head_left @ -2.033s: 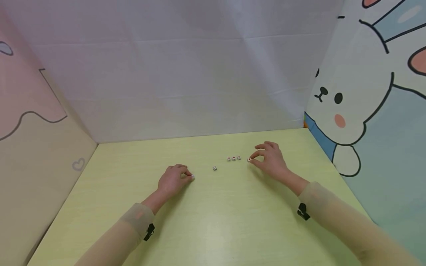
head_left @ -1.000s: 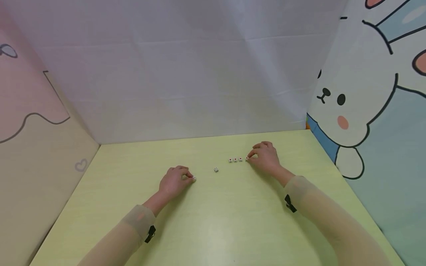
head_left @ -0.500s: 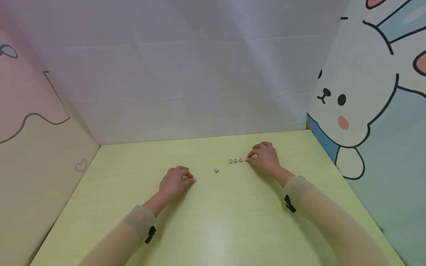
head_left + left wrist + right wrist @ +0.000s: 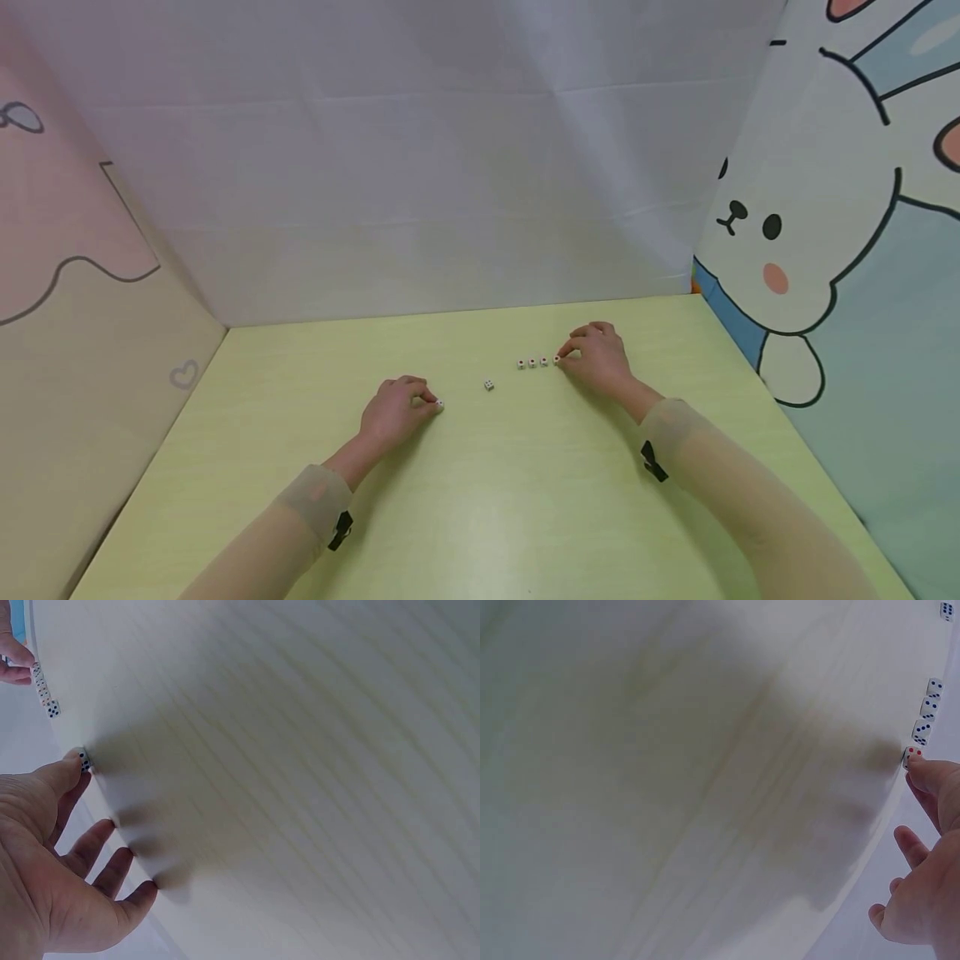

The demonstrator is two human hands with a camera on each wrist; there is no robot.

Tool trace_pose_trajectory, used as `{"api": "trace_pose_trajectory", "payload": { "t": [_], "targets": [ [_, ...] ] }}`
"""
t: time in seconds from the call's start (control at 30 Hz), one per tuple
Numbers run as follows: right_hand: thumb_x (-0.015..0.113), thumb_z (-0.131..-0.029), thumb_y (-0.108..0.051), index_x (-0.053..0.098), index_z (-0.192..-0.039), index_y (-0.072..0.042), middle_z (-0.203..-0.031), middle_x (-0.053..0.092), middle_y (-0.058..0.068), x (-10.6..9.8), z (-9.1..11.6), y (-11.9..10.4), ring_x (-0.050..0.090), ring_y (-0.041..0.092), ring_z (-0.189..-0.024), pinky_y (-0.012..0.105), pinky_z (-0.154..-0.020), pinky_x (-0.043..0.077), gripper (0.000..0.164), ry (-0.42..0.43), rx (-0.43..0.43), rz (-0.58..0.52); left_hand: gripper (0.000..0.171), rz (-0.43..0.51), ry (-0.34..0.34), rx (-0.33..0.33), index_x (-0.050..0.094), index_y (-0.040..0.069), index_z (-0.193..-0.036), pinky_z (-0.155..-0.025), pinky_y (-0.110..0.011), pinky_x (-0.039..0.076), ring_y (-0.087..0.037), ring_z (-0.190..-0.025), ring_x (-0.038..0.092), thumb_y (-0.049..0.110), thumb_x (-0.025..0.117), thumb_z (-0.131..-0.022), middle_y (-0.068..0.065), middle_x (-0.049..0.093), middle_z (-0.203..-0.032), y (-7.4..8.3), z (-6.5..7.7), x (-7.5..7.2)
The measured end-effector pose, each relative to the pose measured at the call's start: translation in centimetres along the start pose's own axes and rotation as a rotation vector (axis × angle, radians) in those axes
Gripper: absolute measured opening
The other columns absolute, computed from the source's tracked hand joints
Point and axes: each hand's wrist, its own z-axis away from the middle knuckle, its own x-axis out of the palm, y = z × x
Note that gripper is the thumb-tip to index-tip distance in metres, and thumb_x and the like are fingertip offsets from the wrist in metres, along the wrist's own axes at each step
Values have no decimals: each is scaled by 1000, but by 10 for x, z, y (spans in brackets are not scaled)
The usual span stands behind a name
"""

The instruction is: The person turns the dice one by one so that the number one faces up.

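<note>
My left hand (image 4: 397, 410) pinches a small white die (image 4: 84, 760) between thumb and index finger, low over the pale yellow table. Its other fingertips touch the tabletop in the left wrist view. At the right, my right hand (image 4: 597, 360) pinches another white die (image 4: 912, 757), which shows red dots in the right wrist view. That die stands at the right end of a short row of three dice (image 4: 532, 362). Between the hands, nearer to me than the row, a single die (image 4: 489, 385) sits turned at an angle.
The pale yellow table (image 4: 480, 483) reaches back to a white cloth wall (image 4: 420, 208). On the right stands a panel with a cartoon rabbit (image 4: 795, 250); a pink and cream panel (image 4: 82, 350) stands on the left.
My right hand has moved left with its die, bringing it from a gap away up to the end of the row. My left hand has kept its pinch with hardly any movement.
</note>
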Motion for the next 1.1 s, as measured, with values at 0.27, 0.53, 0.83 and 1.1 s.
{"api": "trace_pose_trajectory", "payload": {
  "t": [0.27,0.53,0.83,1.1],
  "targets": [
    [75,-94,-26,82,-102,-17,-138,60,16,1,1,0,32,45,-140,64,-112,28,14,7,-1,-4,14,0,7,-3,78,21,-96,-99,-55,48,-40,-130,51,35,75,-94,-10,61,-140,3,1,0],
    [72,-96,-29,79,-114,-14,-140,59,16,-7,5,5,33,44,-139,65,-109,30,24,16,-9,4,14,-3,4,-4,78,21,-96,-99,-55,48,-40,-129,51,35,75,-95,-10,61,-140,3,1,-1],
    [75,-95,-26,76,-119,-11,-139,59,16,-26,20,7,32,45,-140,65,-111,28,28,88,-49,-21,15,-11,-2,0,78,20,-97,-100,-55,48,-41,-130,51,35,75,-95,-11,61,-140,5,1,-5],
    [77,-94,-22,76,-120,-10,-136,60,17,-44,34,-3,35,45,-138,64,-111,29,29,147,-127,-51,16,-19,-8,0,78,20,-98,-100,-55,48,-41,-130,51,36,75,-95,-11,60,-141,6,1,-5]
  ]
}}
